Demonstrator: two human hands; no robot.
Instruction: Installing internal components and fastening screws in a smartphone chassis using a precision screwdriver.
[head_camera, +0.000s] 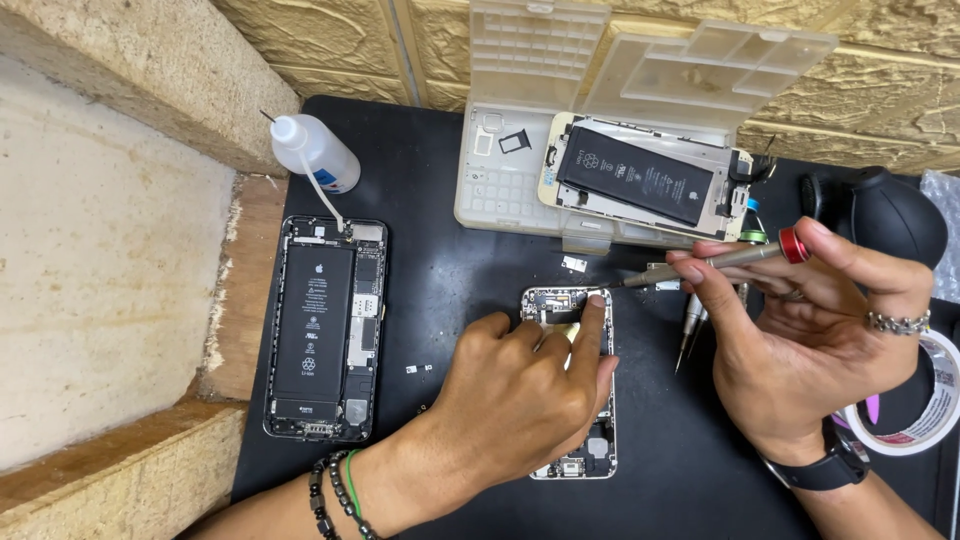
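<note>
Left hand (520, 385) lies palm-down over the opened silver phone chassis (570, 385) at mat centre, index fingertip pressing its top edge. Right hand (800, 340), at 3 o'clock, pinches a slim grey screwdriver with a red cap (715, 260), tip aimed at 9 o'clock, meeting the chassis top corner. Black work mat (440, 250) underneath.

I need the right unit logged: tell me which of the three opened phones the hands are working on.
The middle phone, under the left hand, with the right hand's screwdriver tip at its top edge. The left phone and the one on the plastic case lie untouched.
</note>
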